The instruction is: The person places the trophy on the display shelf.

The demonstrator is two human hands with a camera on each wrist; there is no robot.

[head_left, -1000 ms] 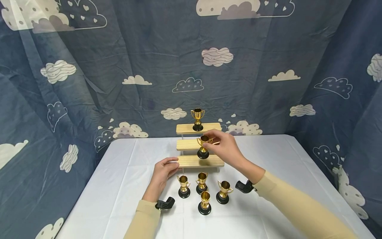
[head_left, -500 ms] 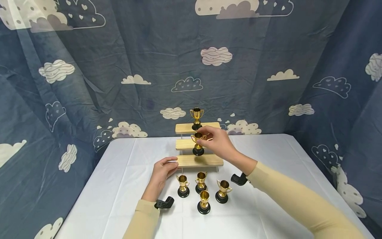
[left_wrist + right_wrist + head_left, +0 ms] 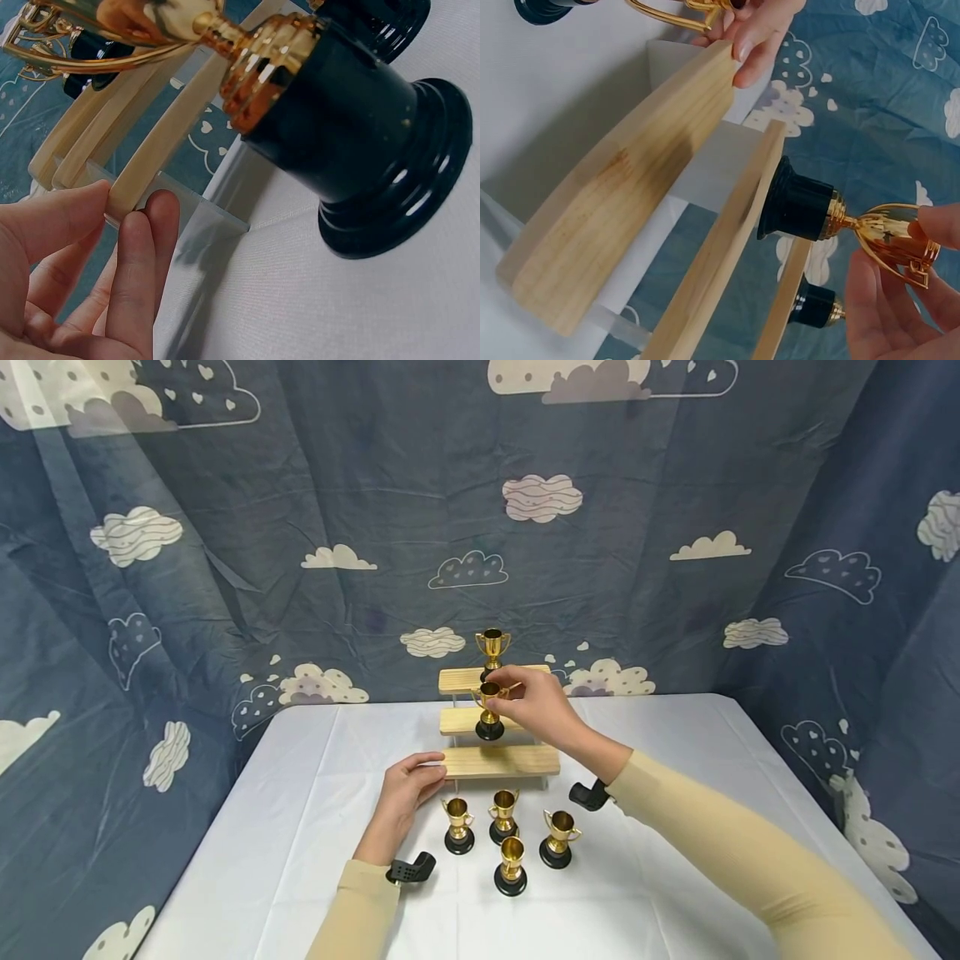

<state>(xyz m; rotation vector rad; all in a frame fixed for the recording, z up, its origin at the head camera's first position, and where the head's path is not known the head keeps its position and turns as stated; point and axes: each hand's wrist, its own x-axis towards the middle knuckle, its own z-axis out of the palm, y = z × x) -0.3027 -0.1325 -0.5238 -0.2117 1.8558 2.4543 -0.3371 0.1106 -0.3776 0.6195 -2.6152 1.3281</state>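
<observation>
My right hand [image 3: 536,703] pinches a small gold trophy cup [image 3: 490,725] with a black base by its bowl, upright at the middle shelf [image 3: 454,721] of a three-tier wooden stand. In the right wrist view the held trophy's base [image 3: 799,199] appears to meet that shelf; firm contact is hard to tell. Another trophy [image 3: 492,643] stands on the top shelf [image 3: 456,681], its base partly hidden by my right hand. My left hand [image 3: 405,792] pinches the left end of the bottom shelf [image 3: 501,762] between thumb and fingers, as the left wrist view shows on the shelf end [image 3: 127,191].
Several more trophies stand upright on the white tablecloth before the stand: a left one [image 3: 458,827], a back one [image 3: 503,817], a front one [image 3: 512,866] and a right one [image 3: 557,840]. A dark blue cloud-print curtain [image 3: 397,627] hangs behind and at both sides.
My right hand has carried the trophy left and back, from above the bottom shelf to the middle shelf. My left hand has kept its place on the bottom shelf.
</observation>
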